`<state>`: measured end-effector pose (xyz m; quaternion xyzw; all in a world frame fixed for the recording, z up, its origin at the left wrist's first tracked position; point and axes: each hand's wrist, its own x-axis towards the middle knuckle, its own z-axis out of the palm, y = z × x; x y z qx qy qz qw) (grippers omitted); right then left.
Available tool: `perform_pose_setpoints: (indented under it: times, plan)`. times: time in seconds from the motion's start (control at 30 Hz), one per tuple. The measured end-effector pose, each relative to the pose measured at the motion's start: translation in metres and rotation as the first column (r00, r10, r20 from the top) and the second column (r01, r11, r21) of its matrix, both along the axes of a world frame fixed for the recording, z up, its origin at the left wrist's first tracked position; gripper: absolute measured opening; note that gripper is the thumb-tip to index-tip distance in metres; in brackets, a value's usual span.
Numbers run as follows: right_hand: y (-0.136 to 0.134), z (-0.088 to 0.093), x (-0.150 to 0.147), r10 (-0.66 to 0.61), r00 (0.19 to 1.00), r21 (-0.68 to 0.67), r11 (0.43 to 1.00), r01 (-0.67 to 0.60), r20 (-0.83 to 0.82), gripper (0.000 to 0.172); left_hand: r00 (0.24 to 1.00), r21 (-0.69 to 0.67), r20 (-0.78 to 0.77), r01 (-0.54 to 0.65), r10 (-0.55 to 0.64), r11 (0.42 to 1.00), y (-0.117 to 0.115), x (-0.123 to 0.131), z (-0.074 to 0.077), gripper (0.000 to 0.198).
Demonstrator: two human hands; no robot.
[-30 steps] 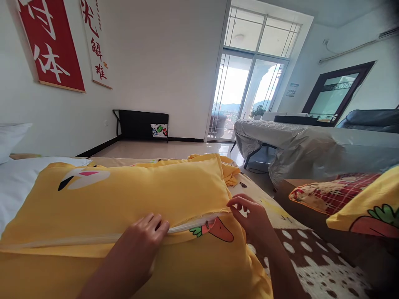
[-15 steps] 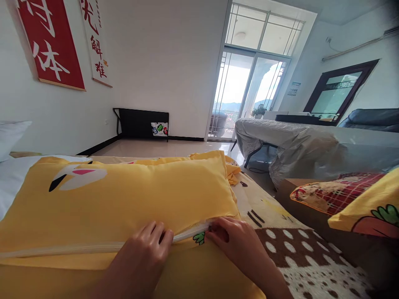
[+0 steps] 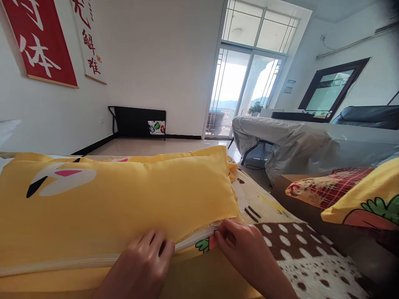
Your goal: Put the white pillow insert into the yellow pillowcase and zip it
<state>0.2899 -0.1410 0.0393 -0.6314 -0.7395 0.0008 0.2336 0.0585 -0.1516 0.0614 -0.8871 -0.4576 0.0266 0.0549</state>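
A plump yellow pillow [image 3: 124, 195] with a white, pink and black print lies across the bed in front of me. Along its near edge runs a pale zipper strip [image 3: 196, 237], beside a green and pink carrot print. My left hand [image 3: 146, 257] is closed on the cloth at the zipper edge, left of the print. Near the pillow's right corner, my right hand [image 3: 240, 245] pinches the end of the visible strip between thumb and fingers. The zipper pull itself is too hidden to make out.
A patterned blanket [image 3: 280, 241] covers the bed at the right. Beyond it are a brown box-like surface [image 3: 280, 187], a red plaid cushion [image 3: 333, 187] and another yellow pillow [image 3: 370, 203]. A plastic-covered table [image 3: 280, 133] stands farther back.
The view has shifted slightly, and the yellow pillow reaches farther left. My right hand has moved a little right and down along the zipper edge, uncovering more of the carrot print. My left hand keeps its grip.
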Motion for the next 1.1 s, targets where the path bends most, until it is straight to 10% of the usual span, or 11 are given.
perform_pose_setpoints:
  times: [0.67,0.9,1.1]
  plan:
    - [0.007,-0.002,-0.002,-0.33,0.921,0.052,0.944,0.326,0.206,0.014,0.999,-0.014,0.041,0.014,-0.013,1.0,-0.001,0.003,0.006,0.034]
    - [0.009,0.013,0.031,-0.164,0.982,0.268,0.946,0.184,-0.095,0.016,0.999,-0.103,0.032,-0.031,0.034,0.994,0.007,-0.003,0.005,0.04]
    - [0.002,0.014,0.032,0.243,0.97,0.211,0.947,-0.243,0.027,0.024,0.997,-0.11,0.012,-0.072,0.073,0.991,0.008,-0.001,0.009,0.047]
